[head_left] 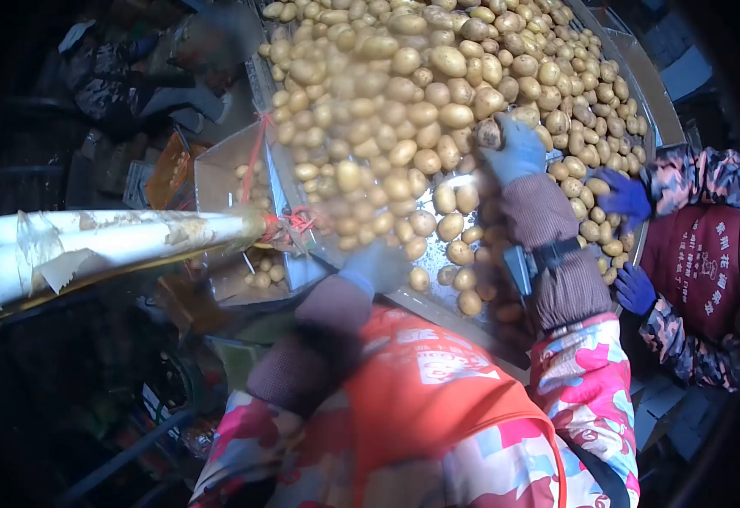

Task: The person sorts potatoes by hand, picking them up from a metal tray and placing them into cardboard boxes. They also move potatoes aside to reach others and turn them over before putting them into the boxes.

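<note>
A large heap of potatoes (404,152) covers the metal sorting table (471,311) in front of me. My right hand (518,151), in a blue-grey glove, reaches into the heap with its fingers closed on a dark, dirt-stained potato (488,134). Low at the table's near left edge is my left hand (376,267), also gloved and smeared by motion. Its fingers cannot be made out, nor whether they hold anything. Several loose potatoes (450,227) lie between my two hands on the bare metal.
At the left stands a cardboard box (226,165) with potatoes inside. White taped poles (116,250) with red string jut in from the left. A co-worker in purple gloves (635,289) and a maroon apron (695,271) works at the right edge. Another person (150,76) is at upper left.
</note>
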